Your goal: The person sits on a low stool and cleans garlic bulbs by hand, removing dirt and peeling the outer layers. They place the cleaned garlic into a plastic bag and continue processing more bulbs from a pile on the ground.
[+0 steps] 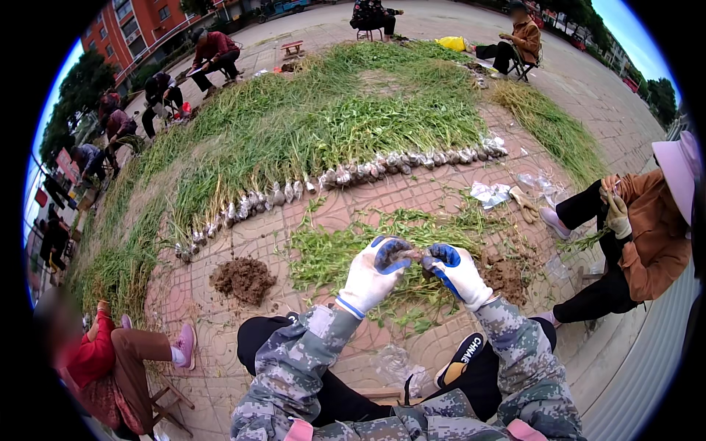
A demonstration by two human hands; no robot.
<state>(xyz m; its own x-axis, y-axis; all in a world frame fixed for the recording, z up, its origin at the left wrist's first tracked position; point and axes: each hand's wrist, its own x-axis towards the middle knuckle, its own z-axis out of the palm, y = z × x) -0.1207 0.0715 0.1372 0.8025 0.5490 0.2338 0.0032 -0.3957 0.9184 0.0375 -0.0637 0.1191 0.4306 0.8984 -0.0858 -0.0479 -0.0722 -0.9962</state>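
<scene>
My left hand (380,270) and my right hand (455,270) wear white knit gloves with blue coated palms. They meet in front of me, fingers bent around a small soil-covered bundle (415,254); its details are mostly hidden by the fingers. Under the hands, loose leafy green plants (331,248) lie spread on the paving. A heap of brown soil (242,280) lies to the left of them, and another soil heap (504,280) is just right of my right hand. Farther off, a curved row of plants with plastic-wrapped root balls (353,173) lies on the ground.
A person in an orange-brown jacket (656,231) sits close at the right, another in red (96,353) at the lower left. Clear plastic film (400,366) lies between my feet. White plastic (490,194) and a work glove (524,204) are at the right. More people sit around the plants.
</scene>
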